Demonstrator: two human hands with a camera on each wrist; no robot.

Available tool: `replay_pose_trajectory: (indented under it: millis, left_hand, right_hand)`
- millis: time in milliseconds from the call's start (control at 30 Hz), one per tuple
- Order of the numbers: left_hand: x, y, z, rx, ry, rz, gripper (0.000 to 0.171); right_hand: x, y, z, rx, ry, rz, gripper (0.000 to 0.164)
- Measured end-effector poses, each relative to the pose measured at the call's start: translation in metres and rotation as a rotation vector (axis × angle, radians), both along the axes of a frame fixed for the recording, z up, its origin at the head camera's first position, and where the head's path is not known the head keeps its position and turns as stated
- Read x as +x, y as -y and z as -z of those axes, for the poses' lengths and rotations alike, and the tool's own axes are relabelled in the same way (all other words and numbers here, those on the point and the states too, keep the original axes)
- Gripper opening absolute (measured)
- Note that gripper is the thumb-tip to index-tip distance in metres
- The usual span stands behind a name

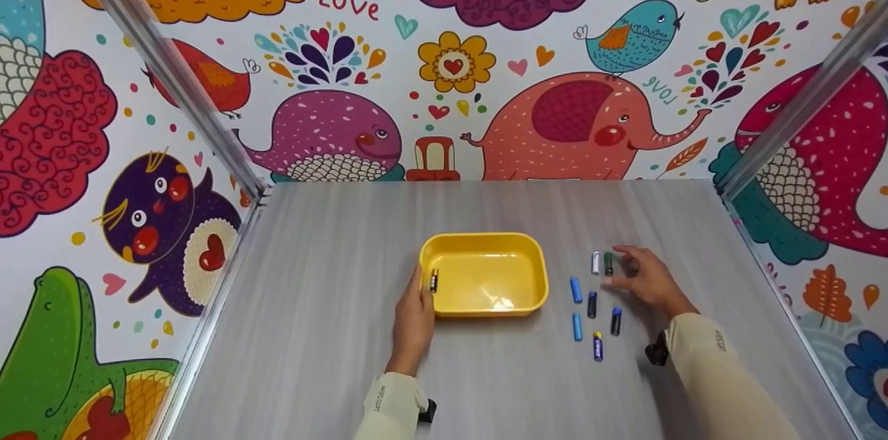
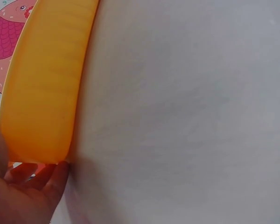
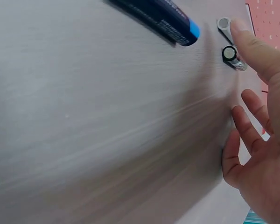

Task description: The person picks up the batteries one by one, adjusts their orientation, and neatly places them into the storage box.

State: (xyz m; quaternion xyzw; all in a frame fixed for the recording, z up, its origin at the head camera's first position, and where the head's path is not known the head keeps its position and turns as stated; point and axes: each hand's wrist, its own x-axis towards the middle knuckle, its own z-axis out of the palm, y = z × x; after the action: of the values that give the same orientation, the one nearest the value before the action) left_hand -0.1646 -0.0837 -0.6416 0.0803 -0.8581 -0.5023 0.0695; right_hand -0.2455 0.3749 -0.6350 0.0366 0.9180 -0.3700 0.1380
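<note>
My left hand (image 1: 414, 318) grips the left end of a yellow plastic tray (image 1: 485, 237), its fingers against the outer end wall and its thumb up by the rim. Inside the tray, close to that end, lies one dark battery (image 1: 434, 280). My right hand (image 1: 649, 279) is over the table on the right, thumb and forefinger spread apart around a green battery (image 1: 608, 263). Nothing shows between those fingers in the right wrist view, where the thumb overlaps a white battery (image 3: 224, 24) and the end of the green battery (image 3: 230, 53) shows below it.
Right of the tray lie more batteries: two light blue, a dark battery (image 1: 592, 304), a black-and-blue battery (image 1: 616, 321) and a purple battery with a yellow end (image 1: 598, 346). A grey table (image 1: 312, 301) stands between cartoon-printed walls with metal edge strips (image 1: 208, 301).
</note>
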Motion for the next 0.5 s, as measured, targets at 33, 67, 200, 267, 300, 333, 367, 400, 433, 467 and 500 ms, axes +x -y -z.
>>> replay_pose_trajectory:
  millis: [33, 67, 200, 267, 300, 333, 367, 400, 433, 467, 500]
  left_hand:
    - [-0.0002, -0.0001, 0.0002, 0.0, -0.002, 0.001, 0.054]
    - [-0.0005, -0.0004, 0.0001, 0.002, -0.001, 0.003, 0.054]
    - [-0.0006, -0.0002, -0.0002, 0.01, 0.003, 0.008, 0.054]
    - [-0.0006, 0.0001, -0.0001, 0.009, 0.002, 0.009, 0.054]
    - [-0.0004, 0.0004, -0.0001, 0.009, 0.001, 0.008, 0.054]
    - [-0.0003, 0.0006, 0.0002, 0.007, -0.001, 0.007, 0.054]
    - [0.0001, 0.0006, 0.0001, 0.005, -0.003, 0.006, 0.054]
    - [0.0003, 0.0006, 0.0, 0.007, -0.004, 0.007, 0.054]
    - [0.0007, 0.0006, 0.0003, 0.004, -0.002, 0.006, 0.054]
    - [0.001, 0.0005, 0.0005, 0.003, 0.0, 0.005, 0.054]
    - [0.0012, 0.0003, 0.0009, 0.001, 0.001, 0.004, 0.054]
  right_hand:
    - [-0.0006, -0.0001, 0.0005, 0.004, 0.006, 0.002, 0.095]
    - [-0.001, 0.0, 0.0008, 0.008, 0.014, 0.005, 0.096]
    - [-0.003, 0.0004, 0.0014, 0.02, 0.039, 0.013, 0.097]
    - [-0.0039, 0.0008, 0.0016, 0.023, 0.042, 0.014, 0.097]
    - [-0.0044, 0.0007, 0.0019, 0.024, 0.042, 0.017, 0.095]
    - [-0.0046, 0.0008, 0.0022, 0.027, 0.039, 0.016, 0.094]
    - [-0.0044, 0.0011, 0.0022, 0.03, 0.036, 0.014, 0.094]
    - [-0.0043, 0.0012, 0.0023, 0.035, 0.033, 0.01, 0.093]
    - [-0.0037, 0.0015, 0.0021, 0.038, 0.032, 0.007, 0.093]
    - [-0.0031, 0.0018, 0.0018, 0.039, 0.032, 0.004, 0.093]
    - [-0.0026, 0.0019, 0.0017, 0.038, 0.035, 0.001, 0.093]
